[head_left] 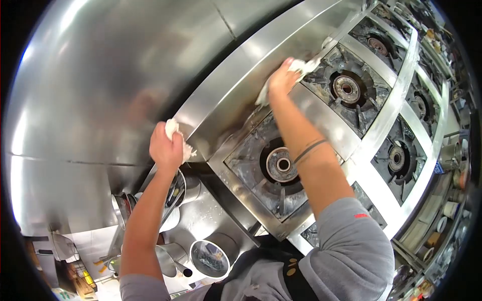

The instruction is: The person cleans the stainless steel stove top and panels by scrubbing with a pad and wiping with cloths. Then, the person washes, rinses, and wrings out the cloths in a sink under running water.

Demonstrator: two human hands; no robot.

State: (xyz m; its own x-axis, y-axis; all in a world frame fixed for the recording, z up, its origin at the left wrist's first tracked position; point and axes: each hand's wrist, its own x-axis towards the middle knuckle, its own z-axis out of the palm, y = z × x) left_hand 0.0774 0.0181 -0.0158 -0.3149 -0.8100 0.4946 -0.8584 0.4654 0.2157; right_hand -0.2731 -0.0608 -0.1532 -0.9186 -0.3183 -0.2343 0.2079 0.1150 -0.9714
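Observation:
My right hand (282, 80) presses a whitish cloth (304, 66) against the stove's steel back ledge, behind the burners. Part of that cloth hangs out below the hand as well. Closed around a second crumpled pale cloth (187, 148), my left hand (166, 146) is at the left end of the same ledge, near the steel wall. Below my right forearm lies the nearest burner (282, 164) with its dark grate. Another burner (346, 89) is just right of my right hand.
A steel wall (100, 90) rises behind the stove. On the lower left, a steel counter (203, 215) holds a round metal pot (211, 258), other pots and plates. More burners (396, 158) extend right, with crowded shelves (437, 220) beyond.

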